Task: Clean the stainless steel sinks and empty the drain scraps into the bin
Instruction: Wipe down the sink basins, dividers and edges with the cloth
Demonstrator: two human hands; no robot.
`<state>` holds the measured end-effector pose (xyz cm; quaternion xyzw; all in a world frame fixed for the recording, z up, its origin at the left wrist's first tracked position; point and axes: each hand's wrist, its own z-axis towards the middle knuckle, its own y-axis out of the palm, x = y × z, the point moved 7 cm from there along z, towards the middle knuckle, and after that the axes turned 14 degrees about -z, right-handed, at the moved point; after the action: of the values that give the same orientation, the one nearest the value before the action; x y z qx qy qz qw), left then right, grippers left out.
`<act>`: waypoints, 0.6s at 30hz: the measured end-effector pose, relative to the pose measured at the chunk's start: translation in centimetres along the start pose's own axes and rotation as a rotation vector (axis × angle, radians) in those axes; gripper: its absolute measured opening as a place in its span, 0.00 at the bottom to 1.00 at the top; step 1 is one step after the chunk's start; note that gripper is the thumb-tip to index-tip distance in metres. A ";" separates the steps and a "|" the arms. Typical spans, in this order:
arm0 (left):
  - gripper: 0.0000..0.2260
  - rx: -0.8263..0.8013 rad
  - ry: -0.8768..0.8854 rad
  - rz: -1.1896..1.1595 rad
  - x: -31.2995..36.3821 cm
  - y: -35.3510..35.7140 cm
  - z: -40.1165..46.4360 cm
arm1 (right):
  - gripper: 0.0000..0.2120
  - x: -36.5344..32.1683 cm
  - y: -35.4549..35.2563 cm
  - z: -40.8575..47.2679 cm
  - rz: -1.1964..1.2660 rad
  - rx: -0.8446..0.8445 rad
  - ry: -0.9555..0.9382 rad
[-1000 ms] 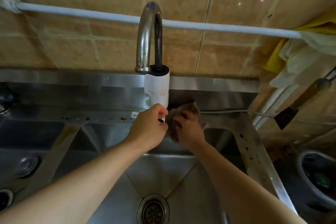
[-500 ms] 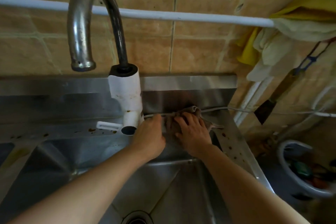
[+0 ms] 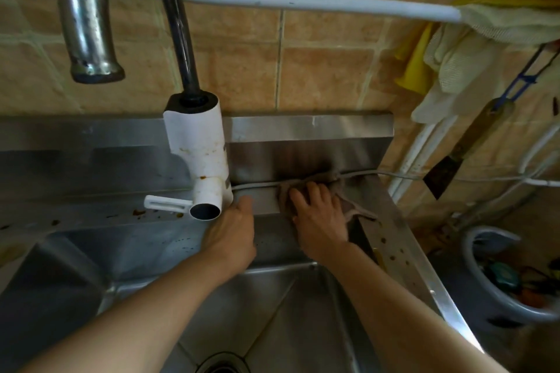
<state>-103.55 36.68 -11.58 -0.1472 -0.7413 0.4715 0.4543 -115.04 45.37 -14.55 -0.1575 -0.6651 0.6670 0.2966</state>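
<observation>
Wiping the back ledge of the sink (image 3: 303, 130), just right of the white tap body (image 3: 198, 148). Pressing the cloth (image 3: 351, 206) flat under the right hand (image 3: 319, 215), fingers spread and fairly straight across it rather than clenched. Resting the left hand (image 3: 233, 233) just below the tap body's outlet; whether gripping the thin cable (image 3: 257, 184) running right from the tap body along the ledge, impossible to tell. Judging the cloth soft, limp and probably damp, so bunching easily: best handled under a flat palm in its middle. Leaving brown spots on the ledge left of the tap body, and the drain (image 3: 222, 365) well below it, seemingly not yet emptied.
</observation>
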 end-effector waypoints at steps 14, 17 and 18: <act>0.18 -0.050 -0.088 0.046 1.1 0.9 0.2 | 0.19 8.0 0.2 -0.3 0.153 -0.081 0.219; 0.18 -0.109 -0.087 0.018 1.2 1.2 0.2 | 0.13 8.1 -0.4 -0.8 0.397 0.042 0.384; 0.18 -0.129 -0.088 0.008 1.1 1.2 0.2 | 0.12 8.5 -0.9 -1.5 0.534 0.140 0.451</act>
<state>-104.58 37.92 -12.01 -0.1584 -0.7889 0.4304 0.4091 -120.58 51.65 -12.24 -0.4482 -0.4712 0.7133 0.2611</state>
